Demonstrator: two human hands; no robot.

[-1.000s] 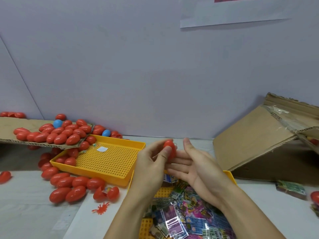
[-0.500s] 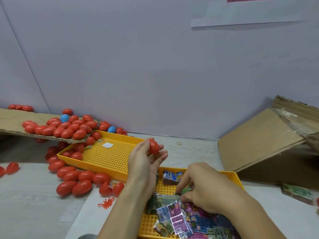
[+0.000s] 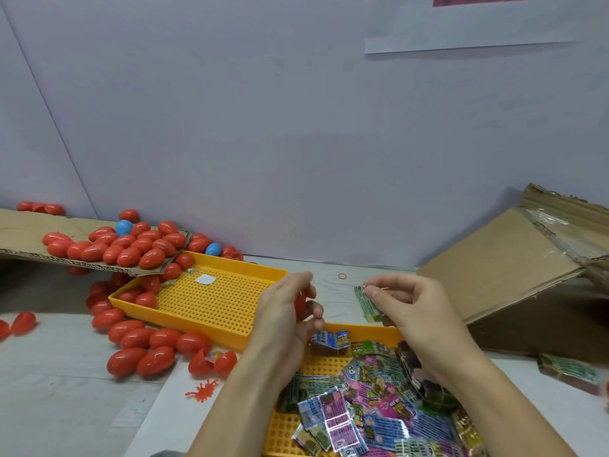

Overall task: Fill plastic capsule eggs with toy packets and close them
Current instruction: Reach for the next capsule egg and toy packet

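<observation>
Up from the packet tray comes the right hand (image 3: 418, 311), fingers pinching a green toy packet (image 3: 368, 303) hanging long-axis down; just left, level with it, the left hand (image 3: 286, 311) cups a red capsule egg (image 3: 300, 300).

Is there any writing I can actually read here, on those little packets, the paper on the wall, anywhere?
Packets in the near tray: printed, too blurred to read.
Green packet in the right hand: print too small.
Wall paper: red patch, no legible words.
White sticker in the far tray: looks blank.
</observation>
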